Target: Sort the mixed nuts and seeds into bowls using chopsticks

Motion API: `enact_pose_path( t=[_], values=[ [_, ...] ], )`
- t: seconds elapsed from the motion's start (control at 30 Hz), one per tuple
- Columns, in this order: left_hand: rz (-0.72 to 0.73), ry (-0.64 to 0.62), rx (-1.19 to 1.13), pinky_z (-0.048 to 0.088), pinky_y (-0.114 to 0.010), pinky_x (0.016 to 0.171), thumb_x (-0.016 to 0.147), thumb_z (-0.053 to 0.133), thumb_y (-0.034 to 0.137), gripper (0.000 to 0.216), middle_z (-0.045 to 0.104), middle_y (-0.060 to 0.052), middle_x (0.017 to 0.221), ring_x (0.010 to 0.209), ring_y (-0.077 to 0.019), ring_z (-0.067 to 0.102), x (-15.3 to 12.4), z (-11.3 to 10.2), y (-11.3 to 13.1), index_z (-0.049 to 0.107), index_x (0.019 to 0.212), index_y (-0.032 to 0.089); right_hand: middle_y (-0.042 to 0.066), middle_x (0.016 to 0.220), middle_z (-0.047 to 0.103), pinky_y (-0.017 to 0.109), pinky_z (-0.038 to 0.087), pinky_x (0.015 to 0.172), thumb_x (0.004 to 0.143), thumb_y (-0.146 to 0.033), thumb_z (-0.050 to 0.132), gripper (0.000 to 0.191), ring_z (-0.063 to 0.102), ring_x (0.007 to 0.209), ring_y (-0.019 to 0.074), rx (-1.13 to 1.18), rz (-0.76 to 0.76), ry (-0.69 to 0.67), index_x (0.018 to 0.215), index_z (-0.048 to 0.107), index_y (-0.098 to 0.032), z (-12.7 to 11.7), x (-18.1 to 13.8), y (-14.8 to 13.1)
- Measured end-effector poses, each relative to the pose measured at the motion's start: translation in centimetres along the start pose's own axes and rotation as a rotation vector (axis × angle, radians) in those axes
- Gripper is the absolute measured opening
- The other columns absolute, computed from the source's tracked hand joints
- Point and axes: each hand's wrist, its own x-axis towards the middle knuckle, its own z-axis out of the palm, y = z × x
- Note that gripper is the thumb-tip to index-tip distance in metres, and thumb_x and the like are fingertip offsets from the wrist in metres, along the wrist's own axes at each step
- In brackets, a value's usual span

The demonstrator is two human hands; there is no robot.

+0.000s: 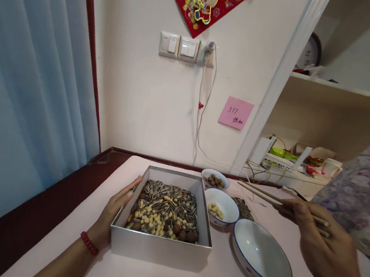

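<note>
My left hand (pixel 116 209), with a red bead bracelet at the wrist, lies along the left wall of a silvery square box (pixel 160 249), its fingers stretched out. Inside the box are striped sunflower seeds (pixel 156 189), pale peanuts (pixel 157 219) and a few round brown nuts (pixel 191 236). Held in the air at the right, my right hand (pixel 322 247) is closed around a pair of wooden chopsticks (pixel 262 194). Their tips point left, above the bowls, with nothing visible between them. Below them stands a large white bowl (pixel 261 253) with a blue rim.
A smaller bowl (pixel 231 203) holds some peanuts (pixel 215 210); another bowl (pixel 205 173) behind it contains brown nuts (pixel 215 181). Sunflower seeds (pixel 243 208) lie in a pile beside them. A white cable (pixel 216 160) hangs down the wall to the table's back edge. Blue curtains (pixel 35 55) hang left.
</note>
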Motion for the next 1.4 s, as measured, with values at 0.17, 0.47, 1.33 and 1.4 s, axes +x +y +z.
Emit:
enact_pose_path(
  t=[0.17,0.47,1.33,1.4],
  values=[
    [-0.021,-0.020,-0.028,0.033,-0.046,0.116,0.084,0.069,0.047,0.056,0.044,-0.003,0.153,0.141,-0.0331,0.040,0.0,0.0,-0.1,0.060,0.135,0.026,0.004,0.098,0.070,0.035,0.055,0.079,0.094,-0.050,0.056,0.028,0.068,0.091,0.0231,0.088,-0.103,-0.139,0.094,0.071,-0.026,2.9,-1.1,-2.8],
    [-0.014,-0.018,-0.020,0.034,-0.044,0.116,0.084,0.068,0.047,0.053,0.042,-0.001,0.155,0.143,-0.0322,0.037,-0.1,-0.1,-0.2,0.062,0.133,0.026,0.004,0.084,0.066,0.031,0.048,0.071,0.100,-0.046,0.045,0.034,0.063,0.080,0.0202,0.122,-0.161,-0.614,0.086,0.065,-0.021,10.7,-3.7,-6.2],
    [-0.021,-0.020,-0.042,0.031,-0.048,0.117,0.082,0.070,0.047,0.054,0.039,-0.004,0.157,0.143,-0.0357,0.035,0.1,-0.3,-0.4,0.063,0.132,0.025,0.004,0.085,0.065,0.027,0.048,0.065,0.099,-0.045,0.047,0.032,0.061,0.075,0.0186,0.134,-0.144,-0.563,0.082,0.063,-0.022,10.8,-4.0,-6.6],
    [-0.006,-0.026,-0.036,0.028,-0.047,0.118,0.085,0.068,0.046,0.052,0.040,-0.004,0.157,0.144,-0.0343,0.034,0.1,-0.5,-0.7,0.063,0.133,0.025,0.004,0.089,0.065,0.028,0.050,0.067,0.098,-0.045,0.048,0.031,0.062,0.078,0.0192,0.164,-0.112,-0.552,0.086,0.065,-0.023,10.1,-4.1,-6.6]
  ],
)
